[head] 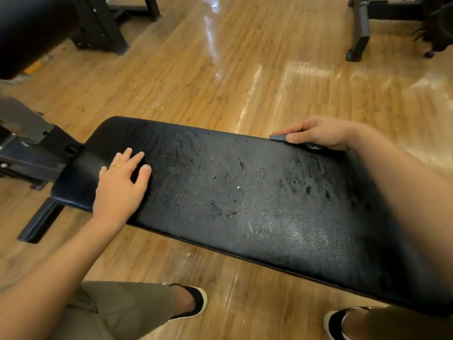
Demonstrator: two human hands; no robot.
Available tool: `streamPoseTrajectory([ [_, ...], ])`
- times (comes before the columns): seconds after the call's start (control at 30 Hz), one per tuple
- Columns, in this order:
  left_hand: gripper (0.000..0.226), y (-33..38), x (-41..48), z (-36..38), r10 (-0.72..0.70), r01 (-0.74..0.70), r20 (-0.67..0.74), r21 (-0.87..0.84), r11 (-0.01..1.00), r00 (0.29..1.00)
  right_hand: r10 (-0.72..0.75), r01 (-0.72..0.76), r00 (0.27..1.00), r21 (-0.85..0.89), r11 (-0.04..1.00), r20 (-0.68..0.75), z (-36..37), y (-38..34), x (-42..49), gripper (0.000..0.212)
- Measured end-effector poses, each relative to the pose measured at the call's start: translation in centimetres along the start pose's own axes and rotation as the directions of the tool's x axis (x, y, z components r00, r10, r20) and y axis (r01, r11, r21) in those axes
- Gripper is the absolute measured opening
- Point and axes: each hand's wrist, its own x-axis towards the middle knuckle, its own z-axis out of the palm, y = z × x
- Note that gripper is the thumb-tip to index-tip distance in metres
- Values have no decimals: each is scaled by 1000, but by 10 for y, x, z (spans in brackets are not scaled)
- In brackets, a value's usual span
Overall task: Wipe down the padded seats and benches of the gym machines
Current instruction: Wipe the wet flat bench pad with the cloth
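Note:
A long black padded bench [245,192] runs across the view from left to lower right, its surface speckled with wet droplets and streaks. My left hand [122,182] lies flat on the pad near its left end, fingers spread, a gold ring on one finger. My right hand [316,133] is at the bench's far edge on the right, its fingers curled around a small grey cloth [278,137] that peeks out under the fingertips. Most of the cloth is hidden under the hand.
The bench's black metal frame [36,153] and a foot bar [39,222] extend left. Another black pad and stand [31,28] are at top left, a dark machine leg [359,33] at top right. Glossy wood floor [220,69] surrounds them. My feet [193,303] stand near the bench.

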Motion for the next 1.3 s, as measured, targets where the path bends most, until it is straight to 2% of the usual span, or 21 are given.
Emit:
streamPoseTrajectory([
  [0.17,46,4,-3,0,-39,39,-31,-11,999,999,70,-72,996,37,997,54,-17,9,-10,29],
  [0.3,41,3,-3,0,-107,105,-58,-35,994,993,15,-17,1000,80,997,20,14,-21,28,28],
  [0.5,41,-2,0,1,-117,114,-32,-60,992,993,-132,132,991,-7,991,-11,50,-61,79,28],
  [0.63,43,-4,1,2,-96,94,-25,-63,994,995,-71,69,995,35,997,71,29,-45,66,29],
  [0.73,44,-7,2,3,-92,90,-27,-62,994,995,-56,65,994,-95,993,90,30,-56,80,30],
  [0.8,43,-7,2,2,-87,86,-28,-64,994,996,-108,111,994,-121,986,36,49,-73,103,22],
  [0.9,43,-4,1,0,-87,86,-21,-65,994,996,-181,174,980,-90,981,-78,81,-101,128,25],
  [1.07,47,-2,4,-1,-28,27,20,45,999,999,-190,190,982,-45,981,3,75,-94,127,25],
  [1.13,49,-2,5,1,-6,2,35,102,995,999,-177,180,983,-95,979,38,63,-88,121,25],
  [1.2,51,-3,6,2,-5,0,45,118,993,999,-171,175,985,-142,974,40,63,-92,124,26],
  [1.3,51,-6,6,4,-11,6,43,110,994,999,-224,220,974,-120,968,-17,91,-115,147,27],
])
